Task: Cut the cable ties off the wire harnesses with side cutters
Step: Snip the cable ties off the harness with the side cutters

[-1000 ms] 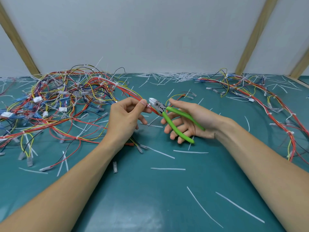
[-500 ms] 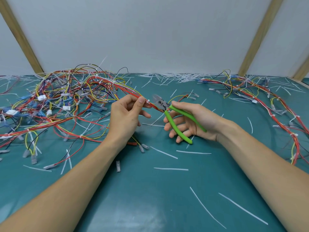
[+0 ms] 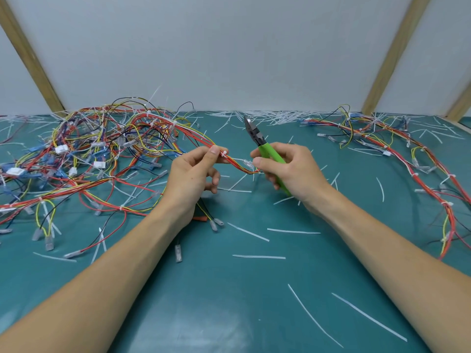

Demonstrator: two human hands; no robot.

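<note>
The left hand (image 3: 195, 174) pinches the wire bundle (image 3: 237, 163) beside a cable tie (image 3: 223, 153). The right hand (image 3: 288, 169) grips the side cutters (image 3: 257, 138), tips raised. Next: lower the blades onto the tie.

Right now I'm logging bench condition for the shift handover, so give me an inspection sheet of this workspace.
Surface: teal mat, intact where visible.
Job's things: side cutters, green handles, nose pointing up and away from the wires; cable tie on the held harness, uncut.
Clutter: cut tie strips scattered; more heaped along the far edge.
Grippers: left hand pinches the harness by the tie; right hand grips the cutters.
Cables: tangled pile left; second run right.
Surroundings: white wall, wooden struts.
</note>
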